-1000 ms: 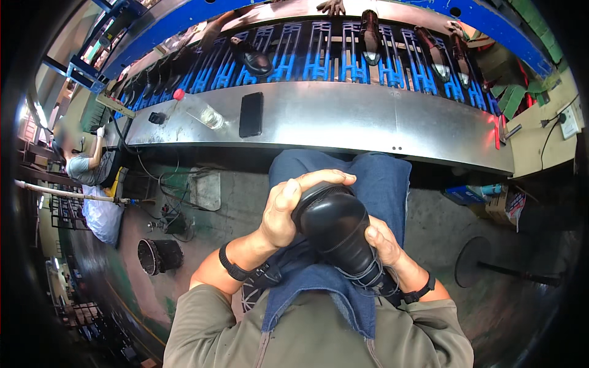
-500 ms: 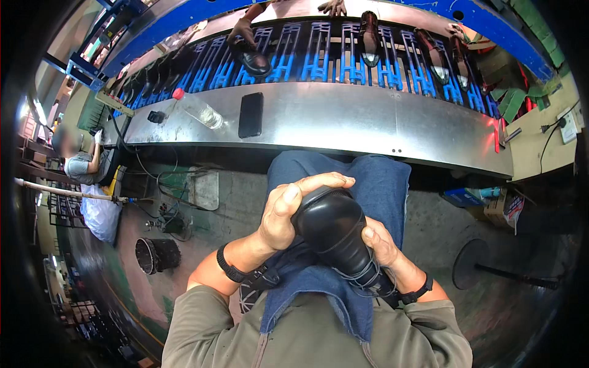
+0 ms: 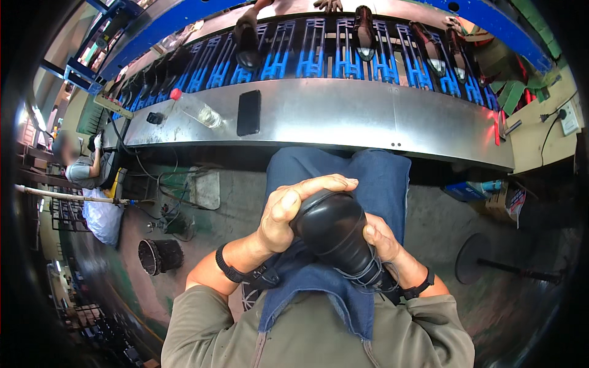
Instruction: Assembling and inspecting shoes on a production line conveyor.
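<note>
A black leather shoe (image 3: 331, 230) is held above my lap, its toe end pointing up and away from me. Thin grey cord or lace is looped round its nearer end. My left hand (image 3: 283, 213) is wrapped over the toe end, fingers stretched across the top edge and thumb bent against the side. On the opposite side my right hand (image 3: 381, 239) grips the shoe, thumb along its flank; its other fingers are hidden underneath. A blue denim apron (image 3: 377, 175) covers my thighs below the shoe.
Ahead runs a metal ledge (image 3: 331, 113) bearing a black phone (image 3: 249, 113) and a plastic bottle (image 3: 199, 110). Behind it, a rack with blue supports (image 3: 311, 61) carries several shoes. Another person's hand (image 3: 246, 23) holds one. A black bucket (image 3: 159, 256) stands left on the floor.
My hands keep their hold, with the shoe turned very slightly. Across the rack, the other person's hand has tilted its shoe more upright and shifted it a little left.
</note>
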`<control>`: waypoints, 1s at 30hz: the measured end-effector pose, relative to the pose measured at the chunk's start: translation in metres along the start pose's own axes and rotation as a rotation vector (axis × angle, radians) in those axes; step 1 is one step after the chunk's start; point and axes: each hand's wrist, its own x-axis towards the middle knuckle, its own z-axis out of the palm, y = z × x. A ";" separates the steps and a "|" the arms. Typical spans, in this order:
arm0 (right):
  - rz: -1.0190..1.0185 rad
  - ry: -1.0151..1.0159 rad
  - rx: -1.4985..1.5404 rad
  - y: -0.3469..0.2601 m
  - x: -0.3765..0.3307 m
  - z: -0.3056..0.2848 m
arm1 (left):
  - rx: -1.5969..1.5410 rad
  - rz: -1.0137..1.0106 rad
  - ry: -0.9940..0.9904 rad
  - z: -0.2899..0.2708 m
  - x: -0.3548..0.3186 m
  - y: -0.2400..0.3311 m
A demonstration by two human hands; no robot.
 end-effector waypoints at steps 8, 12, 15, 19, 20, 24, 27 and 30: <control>-0.027 0.008 0.008 0.001 0.003 0.004 | 0.228 -0.032 -0.017 0.000 -0.009 0.039; 0.036 0.063 0.048 0.003 0.004 0.001 | 0.627 0.094 -0.022 0.002 -0.002 0.051; 0.018 0.089 0.051 0.008 0.001 -0.001 | 0.751 0.177 0.018 0.009 -0.004 0.037; 0.042 0.125 0.073 0.013 -0.002 -0.007 | 0.806 0.324 0.087 0.015 0.001 0.013; 0.046 0.122 0.059 0.014 -0.002 -0.008 | 0.781 0.302 0.084 0.015 -0.002 0.007; 0.018 0.185 0.308 0.012 -0.004 -0.005 | 0.248 0.010 0.124 0.027 -0.006 -0.024; -0.002 0.218 0.511 -0.002 0.006 -0.002 | 0.479 0.070 0.069 0.026 0.002 -0.029; -0.029 0.288 0.345 -0.015 0.011 0.012 | 0.662 0.114 0.006 0.018 0.012 -0.020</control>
